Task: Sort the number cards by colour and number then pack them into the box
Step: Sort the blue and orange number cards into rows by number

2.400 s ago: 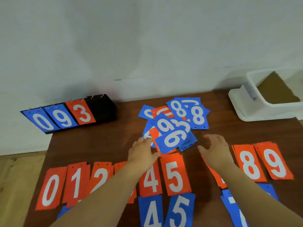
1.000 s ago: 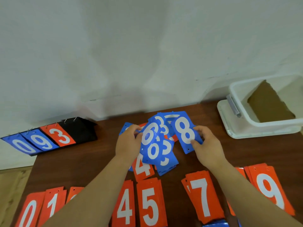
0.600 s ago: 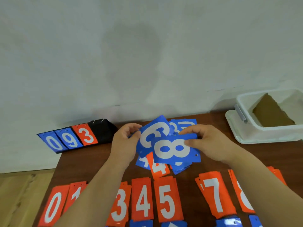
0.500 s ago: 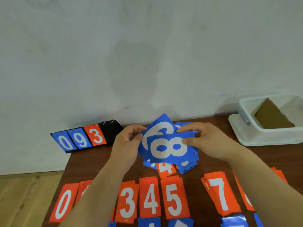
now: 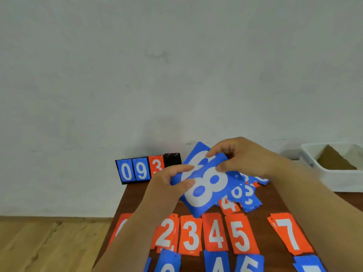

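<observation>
**Blue 8 turns in the hands; sorting well on, packing not begun**

Since half a second ago the blue 8 card (image 5: 206, 190) has swung from lying sideways to a slant, with its lower corner dipping toward the orange row (image 5: 216, 233). The right hand (image 5: 242, 156) has also slid up to the card's top edge. That hand's fingers are curled over the edge and pinch it. The left hand (image 5: 170, 183) pinches the card's left side, thumb on the face and fingers above. A blue 6 card (image 5: 197, 152) is fanned out behind the 8. Both cards are held in the air above the far middle of the table (image 5: 131, 199).

Just beside and below the held cards lies the unsorted heap (image 5: 245, 193). It is mostly blue, with a 0 and a 3 showing. A loose orange 4 card (image 5: 227, 205) sticks out at its near edge.

As a judgement, sorting is past halfway:
- **Orange row:** 2, 3, 4, 5 and 7 stand in order, and a pile at the left end is half hidden by the forearm.
- **Blue row:** the blue row (image 5: 248, 263) is started at the bottom edge, with 4 and 5 plain and other cards cut off by the frame.
- **Still to do:** place the 8 and the 6, clear the heap, then pack.

The white box (image 5: 332, 178) stands well apart at the far right. Only a brown sheet (image 5: 332, 160) shows inside it, and no cards are visible there. A flip scoreboard (image 5: 147, 169) reading 0 9 3 stands at the far left corner.
</observation>
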The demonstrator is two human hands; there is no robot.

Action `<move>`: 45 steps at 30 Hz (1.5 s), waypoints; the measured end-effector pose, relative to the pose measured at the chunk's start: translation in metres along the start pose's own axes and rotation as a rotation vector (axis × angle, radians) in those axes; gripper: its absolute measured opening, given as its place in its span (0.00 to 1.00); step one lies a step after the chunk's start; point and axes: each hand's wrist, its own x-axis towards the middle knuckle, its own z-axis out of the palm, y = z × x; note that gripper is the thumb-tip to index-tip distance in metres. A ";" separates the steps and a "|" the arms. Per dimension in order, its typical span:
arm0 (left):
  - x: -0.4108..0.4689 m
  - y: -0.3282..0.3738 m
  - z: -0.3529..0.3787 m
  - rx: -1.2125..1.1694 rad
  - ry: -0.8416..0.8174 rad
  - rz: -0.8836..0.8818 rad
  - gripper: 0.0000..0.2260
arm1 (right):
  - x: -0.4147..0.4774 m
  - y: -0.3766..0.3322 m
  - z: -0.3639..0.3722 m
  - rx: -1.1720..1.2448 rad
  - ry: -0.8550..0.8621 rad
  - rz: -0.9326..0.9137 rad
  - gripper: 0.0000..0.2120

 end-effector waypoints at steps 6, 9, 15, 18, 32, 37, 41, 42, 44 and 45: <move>-0.035 0.003 -0.042 -0.069 0.135 0.085 0.21 | -0.016 -0.040 0.024 -0.047 -0.009 -0.034 0.20; -0.037 0.002 -0.063 -0.084 0.309 0.121 0.24 | -0.022 -0.052 0.026 -0.062 -0.015 -0.023 0.19; -0.047 0.005 -0.082 -0.092 0.382 0.195 0.21 | -0.030 -0.073 0.038 -0.086 -0.031 -0.031 0.18; -0.051 0.009 -0.083 -0.102 0.331 0.198 0.18 | -0.035 -0.087 0.039 -0.128 -0.097 0.000 0.15; -0.063 0.018 -0.067 0.038 -0.082 0.138 0.22 | -0.036 -0.095 0.048 -0.034 -0.065 0.005 0.17; -0.059 0.013 -0.060 -0.056 0.031 0.118 0.18 | -0.038 -0.075 0.052 0.032 0.196 0.012 0.10; -0.056 0.004 -0.058 -0.071 0.185 0.102 0.14 | -0.043 -0.059 0.051 0.233 0.653 -0.045 0.11; -0.055 0.001 -0.057 -0.087 0.223 0.093 0.14 | -0.045 -0.054 0.052 0.245 0.744 -0.044 0.12; -0.054 -0.005 -0.052 -0.107 0.297 0.088 0.14 | -0.050 -0.045 0.058 0.273 0.850 -0.048 0.12; -0.054 -0.008 -0.049 -0.103 0.331 0.088 0.14 | -0.052 -0.040 0.063 0.292 0.886 -0.053 0.12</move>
